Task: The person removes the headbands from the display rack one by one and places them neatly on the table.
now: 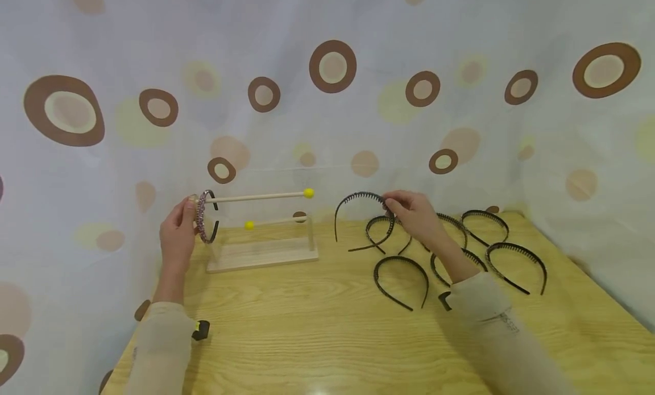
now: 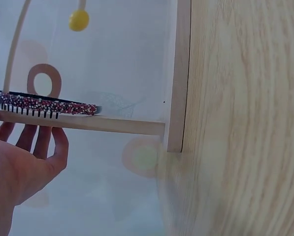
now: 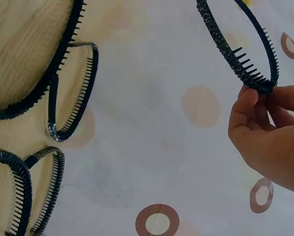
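At the left of the table is a wooden stand point(image 1: 261, 257) with rods tipped by yellow balls. A headband studded with glittery beads point(image 1: 202, 220) hangs on its upper rod point(image 1: 256, 198), near the upright. My left hand point(image 1: 176, 236) grips the top of that upright point(image 2: 122, 126), its fingers behind the wood. My right hand point(image 1: 415, 214) pinches a black toothed headband point(image 3: 220, 42) between thumb and fingers, raised above the table. Dark glitter covers the outside of this band. Its open ends point down and to the left in the head view.
Several more dark headbands lie or stand on the right of the wooden table point(image 1: 307, 338), among them a near one point(image 1: 401, 258) and one at the far right point(image 1: 527, 250). A curtain patterned with circles point(image 1: 286, 133) hangs behind. The lower rod's yellow ball point(image 1: 249, 225) points toward me.
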A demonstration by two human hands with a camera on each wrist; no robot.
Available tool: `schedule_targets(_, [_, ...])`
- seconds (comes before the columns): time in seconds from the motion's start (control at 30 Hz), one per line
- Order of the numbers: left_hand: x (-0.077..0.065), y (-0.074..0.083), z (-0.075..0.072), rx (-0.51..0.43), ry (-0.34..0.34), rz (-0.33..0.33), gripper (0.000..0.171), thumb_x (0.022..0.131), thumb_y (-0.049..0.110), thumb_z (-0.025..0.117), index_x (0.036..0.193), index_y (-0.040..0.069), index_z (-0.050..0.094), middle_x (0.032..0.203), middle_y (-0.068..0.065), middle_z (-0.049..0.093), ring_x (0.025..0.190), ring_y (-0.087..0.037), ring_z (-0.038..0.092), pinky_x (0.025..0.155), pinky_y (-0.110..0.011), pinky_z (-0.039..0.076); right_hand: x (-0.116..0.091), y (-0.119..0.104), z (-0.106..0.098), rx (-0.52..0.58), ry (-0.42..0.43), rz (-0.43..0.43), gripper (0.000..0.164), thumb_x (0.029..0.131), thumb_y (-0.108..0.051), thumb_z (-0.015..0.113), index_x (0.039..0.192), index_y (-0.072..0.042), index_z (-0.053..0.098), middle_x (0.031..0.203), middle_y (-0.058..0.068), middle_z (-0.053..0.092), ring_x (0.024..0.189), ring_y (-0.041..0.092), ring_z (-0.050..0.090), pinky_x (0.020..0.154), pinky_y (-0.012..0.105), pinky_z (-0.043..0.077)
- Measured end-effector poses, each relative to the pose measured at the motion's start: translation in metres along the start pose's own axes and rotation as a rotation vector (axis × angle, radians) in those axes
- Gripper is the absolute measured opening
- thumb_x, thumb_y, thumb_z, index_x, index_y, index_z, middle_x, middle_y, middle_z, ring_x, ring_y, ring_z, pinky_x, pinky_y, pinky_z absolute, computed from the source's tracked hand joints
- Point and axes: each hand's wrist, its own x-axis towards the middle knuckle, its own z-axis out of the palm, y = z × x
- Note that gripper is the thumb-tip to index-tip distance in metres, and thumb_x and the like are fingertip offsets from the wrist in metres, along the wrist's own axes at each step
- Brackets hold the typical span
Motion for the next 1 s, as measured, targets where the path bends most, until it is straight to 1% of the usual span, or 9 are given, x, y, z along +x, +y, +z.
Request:
schedule_targets(0.13, [0.004,0.0,-0.012,0.001,0.037,-0.021,0.061,0.101,0.061,0.048,0.147,0.022,0.058,0.143,-0.004,0.058,0.118,-0.017,0.053,0.09,-0.027,0.055,0.018,0.008,0.003,-0.03,-0.179,0.017,0.035,0.109,-0.022,0.053,0.135,-0.001,0.064,0.124,0.016,0.066,0.114,0.032,0.06,0.094,0.047,0.052])
schedule_targets(0.2, [0.005,-0.001,-0.016,-0.015,0.049,-0.027,0.061,0.101,0.061,0.049,0.147,0.022,0.059,0.143,-0.005,0.058,0.118,-0.017,0.054,0.089,-0.026,0.054,0.03,0.013,0.006,-0.031,-0.247,0.031,0.035,0.109,-0.021,0.053,0.136,-0.001,0.063,0.128,0.016,0.065,0.12,0.031,0.059,0.099,0.05,0.05])
schedule_targets(0.27, [0.007,-0.002,-0.019,-0.031,0.049,-0.039,0.062,0.1,0.061,0.05,0.147,0.022,0.059,0.145,-0.004,0.057,0.119,-0.016,0.053,0.088,-0.024,0.053,0.041,0.02,0.009,-0.018,-0.29,0.053,0.034,0.109,-0.02,0.053,0.135,-0.001,0.063,0.127,0.016,0.065,0.12,0.032,0.058,0.099,0.052,0.05])
schedule_targets(0.43, [0.007,-0.005,-0.019,-0.028,0.052,-0.05,0.062,0.1,0.061,0.051,0.147,0.022,0.059,0.147,-0.003,0.055,0.116,-0.015,0.052,0.084,-0.021,0.051,0.065,0.044,0.017,0.008,-0.348,0.1,0.033,0.111,-0.017,0.048,0.133,0.001,0.063,0.118,0.012,0.066,0.111,0.035,0.058,0.087,0.053,0.051])
schedule_targets(0.6, [0.005,-0.007,-0.016,-0.013,0.053,-0.027,0.061,0.101,0.061,0.05,0.146,0.021,0.059,0.145,-0.004,0.057,0.112,-0.016,0.054,0.081,-0.02,0.051,0.08,0.069,0.033,0.074,-0.427,0.161,0.031,0.112,-0.011,0.041,0.132,0.008,0.057,0.106,0.016,0.063,0.104,0.048,0.059,0.087,0.059,0.052])
schedule_targets(0.67, [0.005,-0.007,-0.015,-0.025,0.05,-0.019,0.061,0.101,0.06,0.05,0.147,0.02,0.059,0.145,-0.005,0.057,0.113,-0.016,0.054,0.082,-0.021,0.052,0.083,0.075,0.04,0.082,-0.444,0.175,0.031,0.112,-0.009,0.039,0.133,0.01,0.053,0.103,0.022,0.061,0.1,0.054,0.059,0.085,0.063,0.051])
schedule_targets(0.83, [0.007,-0.008,-0.015,-0.025,0.051,-0.012,0.059,0.103,0.058,0.05,0.147,0.021,0.058,0.146,-0.005,0.056,0.117,-0.018,0.055,0.087,-0.024,0.053,0.086,0.092,0.051,0.073,-0.416,0.191,0.033,0.112,-0.008,0.04,0.136,0.011,0.052,0.107,0.035,0.058,0.096,0.054,0.058,0.074,0.056,0.051])
schedule_targets(0.9, [0.008,-0.008,-0.016,-0.014,0.052,-0.009,0.058,0.103,0.058,0.049,0.147,0.021,0.058,0.146,-0.004,0.055,0.119,-0.019,0.055,0.091,-0.028,0.053,0.088,0.1,0.053,0.093,-0.399,0.215,0.033,0.112,-0.008,0.041,0.136,0.011,0.053,0.113,0.036,0.057,0.1,0.052,0.057,0.075,0.051,0.053])
schedule_targets(1.0, [0.01,-0.009,-0.017,-0.007,0.052,0.004,0.059,0.103,0.058,0.048,0.148,0.02,0.057,0.147,-0.003,0.054,0.124,-0.02,0.054,0.098,-0.036,0.052,0.093,0.111,0.054,0.114,-0.397,0.242,0.034,0.112,-0.008,0.042,0.138,0.011,0.052,0.123,0.035,0.056,0.111,0.049,0.056,0.083,0.046,0.055])
